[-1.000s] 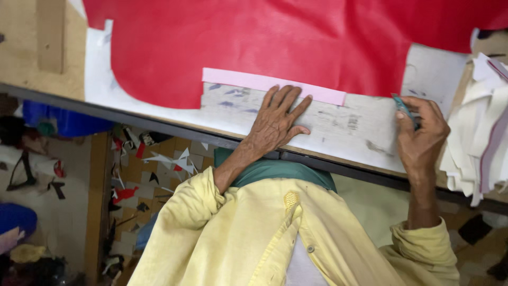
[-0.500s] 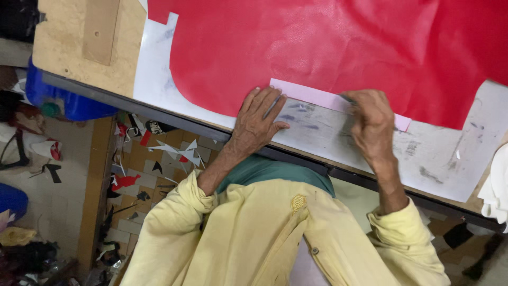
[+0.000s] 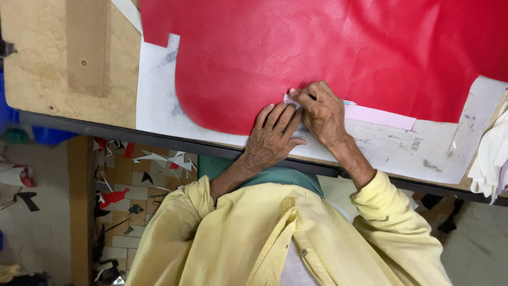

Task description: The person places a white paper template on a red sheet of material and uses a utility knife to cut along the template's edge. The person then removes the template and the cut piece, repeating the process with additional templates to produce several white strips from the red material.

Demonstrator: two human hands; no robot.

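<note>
A large red leather sheet [image 3: 317, 47] lies on a white pattern board [image 3: 423, 153] on the workbench. A narrow pink strip [image 3: 378, 115] rests along the sheet's lower edge. My left hand [image 3: 272, 135] presses flat on the board and the red edge, fingers spread, just left of the strip's end. My right hand [image 3: 320, 111] is closed on a small tool with a pale blue tip [image 3: 349, 102], held at the strip's left end, and touches my left hand's fingertips.
The bare wooden bench top [image 3: 47, 69] extends to the left, with a dark front edge. A pile of white cut pieces [image 3: 489, 153] sits at the right. Red, white and black offcuts [image 3: 132, 196] litter the floor below. A blue container [image 3: 47, 135] stands under the bench.
My right hand has travelled left along the pink strip, from its right end to its left end, and now meets my left hand. The left hand stayed pressed down.
</note>
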